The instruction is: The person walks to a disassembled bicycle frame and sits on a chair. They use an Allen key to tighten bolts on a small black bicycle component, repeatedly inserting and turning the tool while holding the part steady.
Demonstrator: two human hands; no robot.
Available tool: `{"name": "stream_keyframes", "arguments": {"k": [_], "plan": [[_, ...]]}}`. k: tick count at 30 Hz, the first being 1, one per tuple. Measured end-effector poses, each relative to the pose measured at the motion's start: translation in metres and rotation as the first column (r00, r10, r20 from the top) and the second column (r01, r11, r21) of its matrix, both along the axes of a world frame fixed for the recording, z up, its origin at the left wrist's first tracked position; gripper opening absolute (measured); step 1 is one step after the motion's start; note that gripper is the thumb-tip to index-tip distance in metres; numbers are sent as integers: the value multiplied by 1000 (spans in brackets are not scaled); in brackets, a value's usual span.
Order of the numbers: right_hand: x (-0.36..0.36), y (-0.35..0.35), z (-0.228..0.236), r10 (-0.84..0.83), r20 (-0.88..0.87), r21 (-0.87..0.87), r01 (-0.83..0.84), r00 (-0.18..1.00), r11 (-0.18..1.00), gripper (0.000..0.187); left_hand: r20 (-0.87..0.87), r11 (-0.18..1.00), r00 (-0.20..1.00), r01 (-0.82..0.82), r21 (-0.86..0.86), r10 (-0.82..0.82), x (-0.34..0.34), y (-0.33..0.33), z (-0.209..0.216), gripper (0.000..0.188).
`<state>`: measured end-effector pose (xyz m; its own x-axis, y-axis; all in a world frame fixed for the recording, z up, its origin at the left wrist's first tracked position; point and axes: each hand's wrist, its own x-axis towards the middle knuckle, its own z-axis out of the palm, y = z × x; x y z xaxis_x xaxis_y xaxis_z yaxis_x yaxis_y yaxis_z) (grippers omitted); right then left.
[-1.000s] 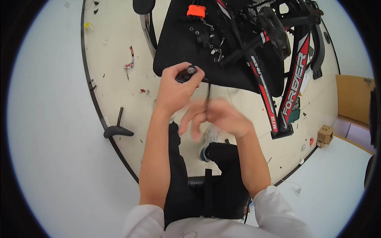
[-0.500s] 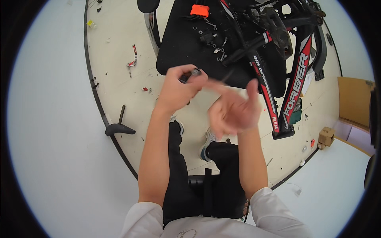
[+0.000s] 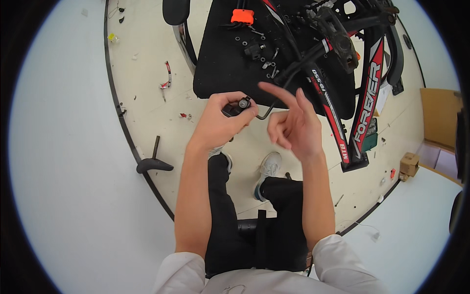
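A black part [image 3: 229,110] is grasped by the left hand [image 3: 218,121], with the thumb and the fingers curled around it; its round metal end is turned upward between them. The part is held in the air, just at the near edge of the black chair seat [image 3: 215,73]. From the right side of this hand, a thin bent rod [image 3: 266,117] is seen coming out, and then it is directed far and to the right; whether it is fixed to the part cannot be told. By the right hand [image 3: 297,125] nothing is seen to be gripped: the index finger is stretched to the left, the thumb is raised, and the other fingers are loosely bent. The rod is passed over by this index finger in the view, but whether it is touched cannot be told. On the seat, an orange thing [image 3: 242,17] is placed at the far side, and small bolts and nuts [image 3: 269,68] are scattered nearer, beside a black clamp [image 3: 253,50]. The right side of the seat is covered by a red and black bicycle frame [image 3: 368,98]. On the floor to the left, a bicycle saddle [image 3: 154,165] is laid.
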<state>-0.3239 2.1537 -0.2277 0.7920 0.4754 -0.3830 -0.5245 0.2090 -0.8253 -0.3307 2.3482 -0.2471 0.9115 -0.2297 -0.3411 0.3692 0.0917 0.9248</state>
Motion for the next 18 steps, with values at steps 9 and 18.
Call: {"name": "stream_keyframes", "arguments": {"k": [9, 18], "plan": [[-28, 30, -7, 443, 14, 69, -443, 896, 894, 56, 61, 940, 942, -335, 70, 331, 6, 4, -6, 11], [3, 4, -24, 147, 15, -312, -135, 989, 940, 49, -15, 934, 995, -95, -344, 96, -2, 10, 3, 13]]}}
